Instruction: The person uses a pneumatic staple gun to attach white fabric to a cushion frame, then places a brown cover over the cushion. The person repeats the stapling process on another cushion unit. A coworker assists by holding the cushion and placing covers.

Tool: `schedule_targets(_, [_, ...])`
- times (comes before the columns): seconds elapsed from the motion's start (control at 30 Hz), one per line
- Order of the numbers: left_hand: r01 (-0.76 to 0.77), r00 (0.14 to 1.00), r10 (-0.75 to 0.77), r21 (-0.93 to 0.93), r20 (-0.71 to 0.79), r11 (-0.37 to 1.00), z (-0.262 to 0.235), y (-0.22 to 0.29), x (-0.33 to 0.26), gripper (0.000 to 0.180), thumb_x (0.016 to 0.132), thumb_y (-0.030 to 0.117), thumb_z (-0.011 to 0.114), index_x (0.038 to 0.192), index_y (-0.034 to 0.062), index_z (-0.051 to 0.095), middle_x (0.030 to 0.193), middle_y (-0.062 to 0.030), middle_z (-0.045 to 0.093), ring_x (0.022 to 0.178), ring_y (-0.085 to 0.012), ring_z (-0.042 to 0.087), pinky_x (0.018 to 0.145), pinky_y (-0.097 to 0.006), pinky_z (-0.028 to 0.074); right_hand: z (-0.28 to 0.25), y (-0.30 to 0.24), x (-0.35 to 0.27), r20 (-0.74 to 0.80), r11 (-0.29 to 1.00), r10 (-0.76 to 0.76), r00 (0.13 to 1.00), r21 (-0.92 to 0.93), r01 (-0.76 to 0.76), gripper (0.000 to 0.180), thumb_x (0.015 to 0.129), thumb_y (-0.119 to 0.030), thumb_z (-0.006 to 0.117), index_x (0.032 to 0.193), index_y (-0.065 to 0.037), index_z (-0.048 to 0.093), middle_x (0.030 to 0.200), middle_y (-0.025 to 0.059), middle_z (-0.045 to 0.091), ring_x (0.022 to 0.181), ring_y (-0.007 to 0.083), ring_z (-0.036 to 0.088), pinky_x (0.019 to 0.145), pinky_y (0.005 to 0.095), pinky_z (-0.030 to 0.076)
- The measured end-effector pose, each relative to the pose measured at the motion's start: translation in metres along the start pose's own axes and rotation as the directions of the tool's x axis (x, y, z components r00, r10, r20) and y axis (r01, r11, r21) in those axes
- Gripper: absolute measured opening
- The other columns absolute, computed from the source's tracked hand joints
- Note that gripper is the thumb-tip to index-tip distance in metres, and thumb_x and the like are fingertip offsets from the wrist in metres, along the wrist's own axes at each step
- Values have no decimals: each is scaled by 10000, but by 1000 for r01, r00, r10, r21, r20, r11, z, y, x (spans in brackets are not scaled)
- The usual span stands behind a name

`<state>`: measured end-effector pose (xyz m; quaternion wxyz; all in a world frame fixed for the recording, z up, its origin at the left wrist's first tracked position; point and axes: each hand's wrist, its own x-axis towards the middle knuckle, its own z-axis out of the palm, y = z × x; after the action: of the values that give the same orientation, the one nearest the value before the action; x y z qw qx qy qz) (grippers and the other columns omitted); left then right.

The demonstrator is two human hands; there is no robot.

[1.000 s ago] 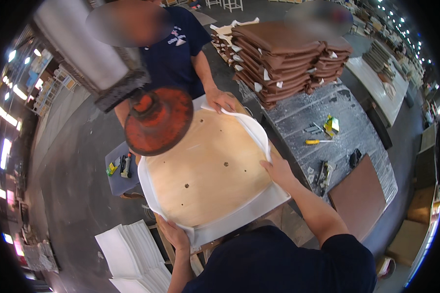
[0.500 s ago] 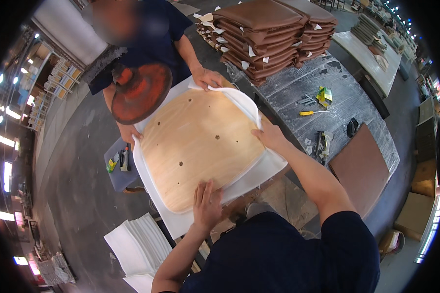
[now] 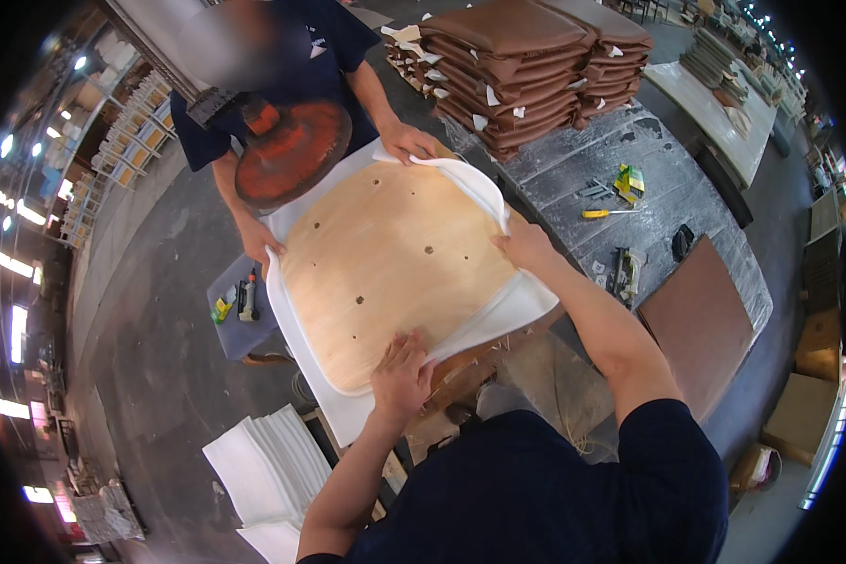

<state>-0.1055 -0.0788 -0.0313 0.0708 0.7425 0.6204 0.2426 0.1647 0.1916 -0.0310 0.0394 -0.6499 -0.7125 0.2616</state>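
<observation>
Your left hand [image 3: 401, 376] lies flat, fingers spread, on the near edge of the wooden seat board [image 3: 395, 268], which rests on white foam [image 3: 508, 305] between you and a co-worker. Your right hand [image 3: 526, 246] presses the board's right edge, fingers together. The co-worker's hand [image 3: 406, 141] grips the foam's far corner beside stacked brown cushions [image 3: 526, 66].

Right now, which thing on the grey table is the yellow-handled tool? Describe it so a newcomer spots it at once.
Start at the tall stack of brown cushions at the far end of the grey table. On the bare tabletop just nearer than the stack lies the yellow-handled tool, flat and slim. It is the only all-yellow handle there; the yellow-green packet beside it is squat and folded.
</observation>
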Motion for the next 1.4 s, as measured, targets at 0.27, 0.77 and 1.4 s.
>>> schedule_targets(0.27, [531,777,-629,-528,-9,663,-34,-25,-51,366,989,160,830,1318,20,755,1496,-197,719,1397,-407,674,1198,-483,508,-1,15,-3,-155,995,-100,983,-10,99,458,1054,-461,706,1219,-48,810,1099,304,794,1072,483,771,937,569,614])
schedule_targets(0.77, [537,340,-839,-820,425,-198,-86,-143,-88,173,1078,166,717,1219,76,759,948,18,751,773,-97,682,690,-272,550,-11,66,81,361,720,-26,932,654,-234,340,1031,-359,790,1153,-42,789,723,-2,663,502,84,519,431,292,327])
schedule_targets(1.4, [701,133,-957,-707,258,-93,-59,-166,-64,407,1067,334,748,1214,-40,815,1027,-119,816,851,-179,755,763,-366,605,-21,42,78,461,950,45,886,256,-182,560,1016,-456,746,909,93,771,660,131,708,488,218,683,414,362,498])
